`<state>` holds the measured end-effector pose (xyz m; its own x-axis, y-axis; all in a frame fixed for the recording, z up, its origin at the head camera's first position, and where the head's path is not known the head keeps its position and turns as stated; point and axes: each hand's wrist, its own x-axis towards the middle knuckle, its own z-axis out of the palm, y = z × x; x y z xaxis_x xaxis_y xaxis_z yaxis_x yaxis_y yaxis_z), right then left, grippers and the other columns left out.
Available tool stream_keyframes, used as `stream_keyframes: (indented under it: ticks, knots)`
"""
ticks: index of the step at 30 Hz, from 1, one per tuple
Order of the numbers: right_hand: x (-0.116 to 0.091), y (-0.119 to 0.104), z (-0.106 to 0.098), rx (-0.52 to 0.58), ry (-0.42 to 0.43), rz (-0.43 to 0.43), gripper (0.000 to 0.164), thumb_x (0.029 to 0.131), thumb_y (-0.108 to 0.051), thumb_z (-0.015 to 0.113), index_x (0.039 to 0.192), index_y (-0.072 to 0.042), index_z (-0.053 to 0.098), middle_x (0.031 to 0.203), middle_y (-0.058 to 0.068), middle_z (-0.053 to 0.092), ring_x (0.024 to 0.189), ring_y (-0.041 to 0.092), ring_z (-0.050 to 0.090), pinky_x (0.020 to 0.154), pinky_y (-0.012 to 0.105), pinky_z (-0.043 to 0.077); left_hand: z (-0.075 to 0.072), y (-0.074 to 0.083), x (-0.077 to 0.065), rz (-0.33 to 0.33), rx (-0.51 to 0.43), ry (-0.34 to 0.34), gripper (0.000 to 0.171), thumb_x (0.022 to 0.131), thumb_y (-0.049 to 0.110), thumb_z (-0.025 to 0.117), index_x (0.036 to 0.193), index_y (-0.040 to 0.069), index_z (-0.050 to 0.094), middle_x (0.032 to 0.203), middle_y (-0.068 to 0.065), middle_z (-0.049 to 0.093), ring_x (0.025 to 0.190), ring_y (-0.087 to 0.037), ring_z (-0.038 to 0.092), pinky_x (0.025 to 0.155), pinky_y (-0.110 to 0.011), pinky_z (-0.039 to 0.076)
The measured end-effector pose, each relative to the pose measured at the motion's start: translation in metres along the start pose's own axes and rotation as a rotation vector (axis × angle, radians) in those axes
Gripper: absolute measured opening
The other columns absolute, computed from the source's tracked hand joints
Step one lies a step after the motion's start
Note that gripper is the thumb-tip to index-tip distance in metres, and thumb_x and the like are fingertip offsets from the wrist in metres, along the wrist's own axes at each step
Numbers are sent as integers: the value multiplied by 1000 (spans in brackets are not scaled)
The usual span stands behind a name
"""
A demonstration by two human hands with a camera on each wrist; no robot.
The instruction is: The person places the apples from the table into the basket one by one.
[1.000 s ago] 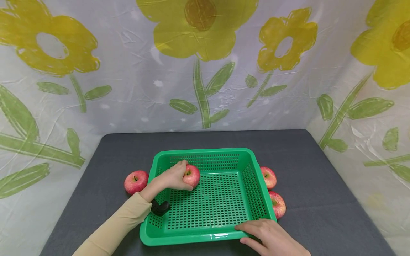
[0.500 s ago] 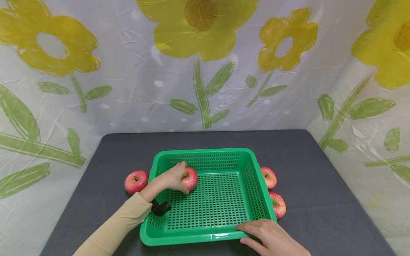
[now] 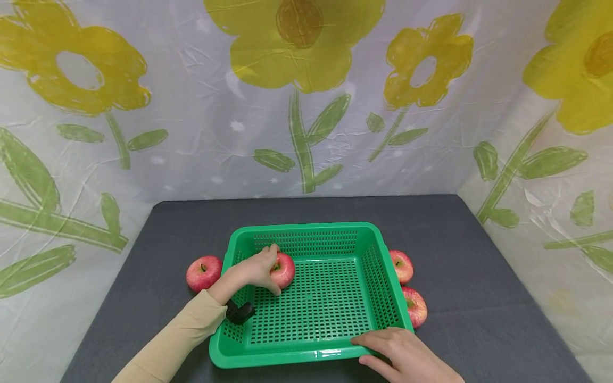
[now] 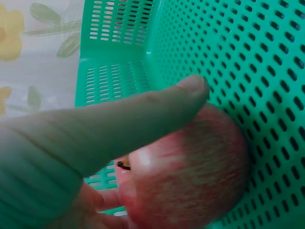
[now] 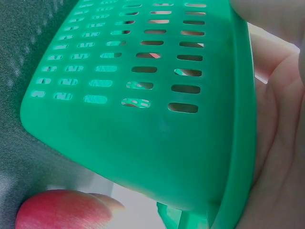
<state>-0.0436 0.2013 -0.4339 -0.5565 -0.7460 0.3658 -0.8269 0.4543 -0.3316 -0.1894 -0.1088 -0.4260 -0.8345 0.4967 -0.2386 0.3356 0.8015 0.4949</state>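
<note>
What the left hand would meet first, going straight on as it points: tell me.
The apple in the green basket: it sits between thumb and fingers of the left hand. Past it, probably the basket's far wall, though depth is hard to judge.

The green basket [image 3: 313, 303] was rectangular, had many small slots, and stood upright. Inside it, near the left wall, was one red apple [image 3: 284, 272], its short stem visible.

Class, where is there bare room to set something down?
Bare: inside the green basket, right of its apple; the dark tabletop behind the basket. Crowded: the basket's left end, under the left hand; just outside its right side, where two more apples sit.
</note>
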Motion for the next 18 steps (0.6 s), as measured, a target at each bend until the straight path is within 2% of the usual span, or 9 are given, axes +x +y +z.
stream_keyframes:
  ticks: [4, 8, 12, 18]
  knots:
    - [0, 0, 0, 1, -5, 10, 26, 86, -23, 59, 110, -14, 60, 101, -9, 62, 90, 3, 57, 73, 20, 43, -5, 1, -5, 13, -51, 21, 81, 69, 28, 76, 128, -4, 30, 111, -16, 43, 89, -22, 47, 67, -34, 42]
    - [-1, -1, 0, 8, -11, 22, 26, 86, -23, 59, 110, -15, 60, 101, -9, 62, 90, 3, 57, 72, 20, 43, -14, 0, -13, 71, -92, 81, 65, 81, 32, 64, 127, -2, 34, 109, -14, 47, 92, -23, 49, 67, -35, 42]
    - [-1, -1, 0, 4, -9, 20, 25, 86, -23, 59, 110, -15, 60, 100, -9, 62, 90, 3, 57, 73, 20, 44, -24, -1, -24, 142, -107, 192, 51, 84, 32, 60, 122, 1, 43, 115, -13, 50, 104, -28, 50, 78, -38, 43]
    - [-1, -1, 0, 14, -12, 24, 25, 86, -23, 58, 110, -15, 59, 101, -9, 61, 90, 3, 57, 72, 21, 44, -39, -3, -48, 195, -137, 387, 32, 85, 25, 60, 111, 7, 54, 107, -6, 57, 97, -23, 54, 78, -39, 44]
